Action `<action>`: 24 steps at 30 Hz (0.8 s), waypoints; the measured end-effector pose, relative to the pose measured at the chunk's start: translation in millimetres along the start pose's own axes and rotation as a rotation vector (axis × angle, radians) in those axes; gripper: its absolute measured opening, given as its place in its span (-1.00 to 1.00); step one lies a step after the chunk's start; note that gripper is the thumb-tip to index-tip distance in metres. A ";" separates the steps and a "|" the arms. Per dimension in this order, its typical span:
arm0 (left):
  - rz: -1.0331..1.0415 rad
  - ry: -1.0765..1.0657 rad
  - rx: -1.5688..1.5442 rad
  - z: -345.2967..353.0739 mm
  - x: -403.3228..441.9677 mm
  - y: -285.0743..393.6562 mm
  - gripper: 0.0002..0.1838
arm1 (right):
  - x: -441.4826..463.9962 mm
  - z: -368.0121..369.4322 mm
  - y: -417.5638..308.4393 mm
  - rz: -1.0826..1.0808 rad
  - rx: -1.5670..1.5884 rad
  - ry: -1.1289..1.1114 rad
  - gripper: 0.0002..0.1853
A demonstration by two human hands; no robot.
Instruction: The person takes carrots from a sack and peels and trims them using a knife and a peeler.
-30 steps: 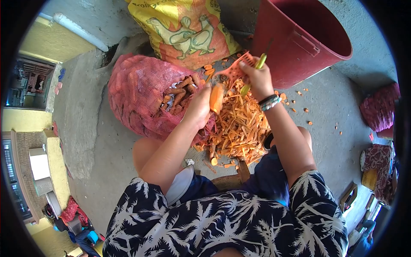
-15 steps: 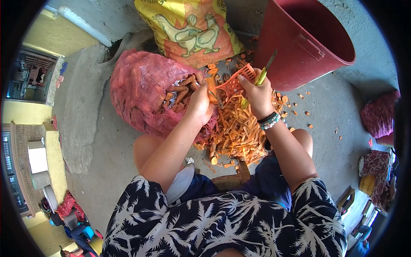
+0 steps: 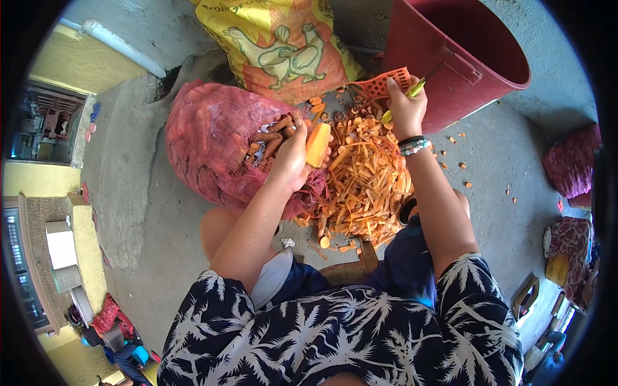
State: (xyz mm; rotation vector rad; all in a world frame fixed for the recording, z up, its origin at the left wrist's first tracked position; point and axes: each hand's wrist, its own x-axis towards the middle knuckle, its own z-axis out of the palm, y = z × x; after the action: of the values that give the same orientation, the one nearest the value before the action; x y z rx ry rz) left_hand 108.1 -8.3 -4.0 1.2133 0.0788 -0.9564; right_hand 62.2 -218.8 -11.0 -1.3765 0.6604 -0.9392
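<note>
My left hand [image 3: 293, 157] grips a peeled orange carrot [image 3: 317, 145], its fingers wrapped round it beside the opening of a red mesh sack. In my right hand [image 3: 407, 110] is an orange perforated plastic peeler [image 3: 386, 85], held apart from the carrot, near the maroon bin. A yellow-green knife handle [image 3: 416, 87] also sticks out of that hand; its blade is hard to make out now. Below both hands lies a heap of carrot peelings [image 3: 364, 186]. Brown unpeeled carrots [image 3: 277, 138] show in the opening of the mesh sack [image 3: 212, 145].
The tall maroon bin [image 3: 425, 71] stands at the back right. A yellow and orange sack printed with chickens [image 3: 283, 51] leans on the wall. Carrot scraps are scattered on the concrete floor [image 3: 489, 225]. A purple sack [image 3: 573, 161] sits at far right.
My right hand has moved up and right with the peeler and knife, away from the carrot. My left hand has shifted slightly down and left, and the carrot's peeled face now shows fully.
</note>
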 end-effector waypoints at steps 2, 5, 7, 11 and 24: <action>-0.015 -0.039 -0.092 -6.0 1.5 0.9 -0.56 | -10.7 -0.7 -3.8 0.023 0.018 -0.086 -0.80; 0.051 0.020 -0.092 -12.1 12.9 -4.2 -0.57 | -44.1 3.9 -16.7 0.247 0.051 -0.305 -0.78; 0.088 0.056 -0.104 -10.6 15.4 -9.7 -0.58 | -63.9 10.5 -19.2 0.285 0.128 -0.320 -0.79; 0.120 0.090 -0.200 -4.1 16.0 -14.4 -0.61 | -67.7 10.5 -15.5 0.258 0.079 -0.379 -0.80; 0.003 0.047 -0.264 1.1 0.8 -0.7 -0.61 | -45.1 10.1 -21.3 0.265 0.101 -0.286 -0.75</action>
State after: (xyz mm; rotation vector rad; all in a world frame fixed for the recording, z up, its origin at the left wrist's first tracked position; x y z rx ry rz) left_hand 107.7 -9.7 -4.5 0.9918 0.2335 -0.8840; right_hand 44.8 -173.8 5.2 -1.2663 0.5524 -0.5451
